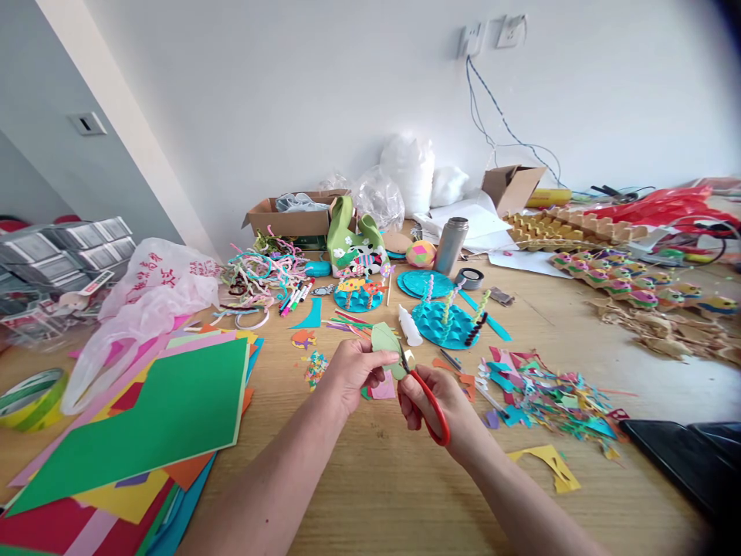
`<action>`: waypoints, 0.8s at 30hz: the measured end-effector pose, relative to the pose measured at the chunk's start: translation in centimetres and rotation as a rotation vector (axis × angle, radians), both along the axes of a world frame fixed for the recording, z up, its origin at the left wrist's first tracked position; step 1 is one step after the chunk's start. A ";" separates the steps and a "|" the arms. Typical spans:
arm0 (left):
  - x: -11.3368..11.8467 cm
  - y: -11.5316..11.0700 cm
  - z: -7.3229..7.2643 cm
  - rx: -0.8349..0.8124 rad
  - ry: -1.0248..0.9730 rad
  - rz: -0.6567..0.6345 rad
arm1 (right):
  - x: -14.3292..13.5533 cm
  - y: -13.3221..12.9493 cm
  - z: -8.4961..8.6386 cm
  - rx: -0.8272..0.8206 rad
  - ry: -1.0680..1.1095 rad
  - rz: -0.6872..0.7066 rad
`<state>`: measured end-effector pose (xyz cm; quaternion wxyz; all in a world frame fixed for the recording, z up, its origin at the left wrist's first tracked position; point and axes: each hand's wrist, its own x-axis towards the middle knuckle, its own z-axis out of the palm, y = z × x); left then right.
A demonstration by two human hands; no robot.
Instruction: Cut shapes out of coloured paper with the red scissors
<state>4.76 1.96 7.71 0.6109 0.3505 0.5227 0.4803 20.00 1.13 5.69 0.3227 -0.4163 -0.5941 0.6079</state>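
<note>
My left hand [359, 369] pinches a small light green piece of paper [383, 337] over the middle of the table. In my right hand [435, 401] are red-handled scissors [435, 413], their dark blades pointing up and left at the paper's right edge. Both hands are close together. Just beyond them lies a white glue bottle [410, 326]. Under and behind the hands, a pink paper scrap [383, 386] rests on the wooden table [359, 471]. Some of the fingers curl out of view beneath the paper and the scissor handles.
Coloured paper sheets [156, 417] cover the left side. Paper scraps [556, 409] lie right, near a black object [683, 455]. Behind stand blue discs with pipe cleaners [445, 324], a metal bottle [451, 245], a green felt bag [347, 232] and egg trays [570, 228].
</note>
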 end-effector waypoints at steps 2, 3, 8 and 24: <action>0.0 0.0 0.0 0.006 0.024 -0.010 | 0.0 0.0 0.0 -0.001 -0.001 -0.006; -0.1 0.0 0.0 0.008 0.030 -0.017 | 0.0 -0.1 0.1 -0.001 -0.003 -0.009; -0.1 0.0 0.0 0.006 0.032 -0.042 | 0.0 -0.2 0.1 0.004 -0.002 -0.011; -0.4 0.0 0.5 0.072 0.087 -0.052 | 0.1 -0.1 0.3 0.006 -0.024 0.039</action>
